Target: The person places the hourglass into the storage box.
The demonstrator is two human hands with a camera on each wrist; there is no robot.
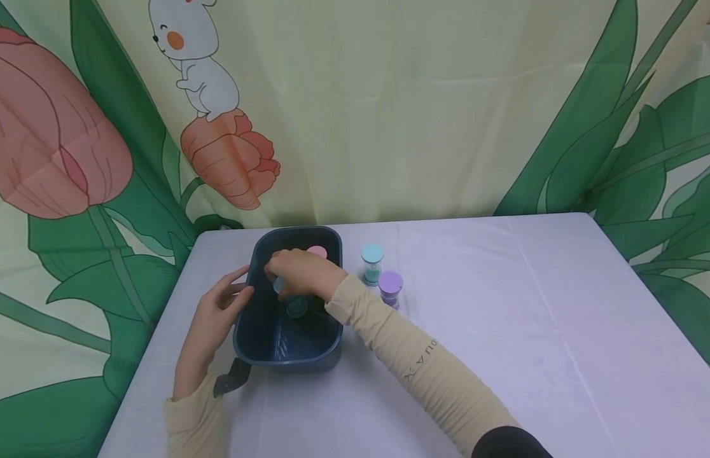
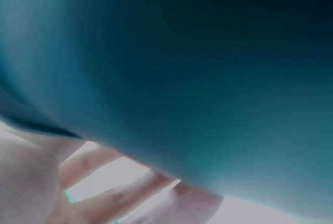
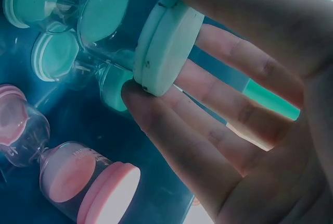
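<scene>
While the left hand [image 1: 214,312] touches the bin [image 1: 289,364], fingers relaxed, the right hand [image 1: 305,273] pinches a teal hourglass [image 3: 169,47] inside. Purple hourglass [image 1: 391,284] on tabletop [image 1: 492,331].

two hands [image 1: 213,321], one bin [image 1: 280,346], one purple hourglass [image 1: 391,284], one pink hourglass [image 3: 67,174], at least two blue hourglasses [image 1: 371,259]
</scene>
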